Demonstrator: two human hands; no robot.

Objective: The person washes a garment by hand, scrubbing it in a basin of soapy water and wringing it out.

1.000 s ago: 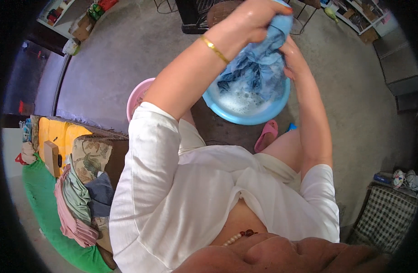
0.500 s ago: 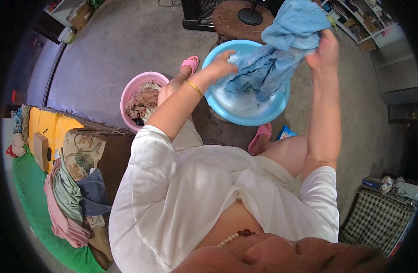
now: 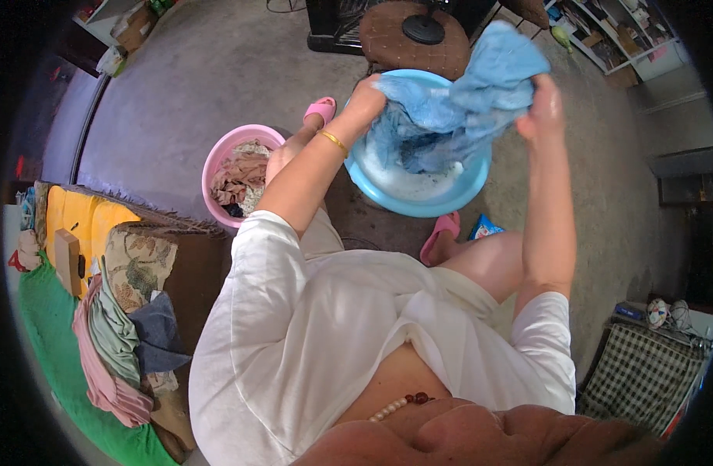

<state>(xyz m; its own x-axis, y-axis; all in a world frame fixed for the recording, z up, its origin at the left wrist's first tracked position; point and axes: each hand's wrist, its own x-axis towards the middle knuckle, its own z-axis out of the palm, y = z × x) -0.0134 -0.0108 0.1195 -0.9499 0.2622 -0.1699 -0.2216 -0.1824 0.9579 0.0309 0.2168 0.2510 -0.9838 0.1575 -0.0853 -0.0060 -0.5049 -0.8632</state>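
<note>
A wet blue garment (image 3: 480, 93) is stretched between my two hands above a light blue basin (image 3: 418, 208). My left hand (image 3: 366, 101), with a gold bangle at the wrist, grips the garment's left side over the basin's rim. At the upper right, my right hand (image 3: 544, 109) is closed on a bunched part of the cloth, raised past the basin's right rim. Lower folds hang down toward the white suds (image 3: 407, 175) in the basin. The garment's exact kind cannot be made out.
Left of the basin stands a pink tub (image 3: 210, 175) holding crumpled brownish clothes (image 3: 244, 175). A small blue packet (image 3: 484, 227) lies by my right foot. Beyond the basin is a round brown cushioned seat (image 3: 383, 46) bearing a black round base (image 3: 423, 29). A sofa (image 3: 139, 256) with draped clothes is at the left.
My left hand has moved from open above the suds to gripping the garment's left side. My right hand has come slightly left and lower, and the cloth is now spread between both hands.
</note>
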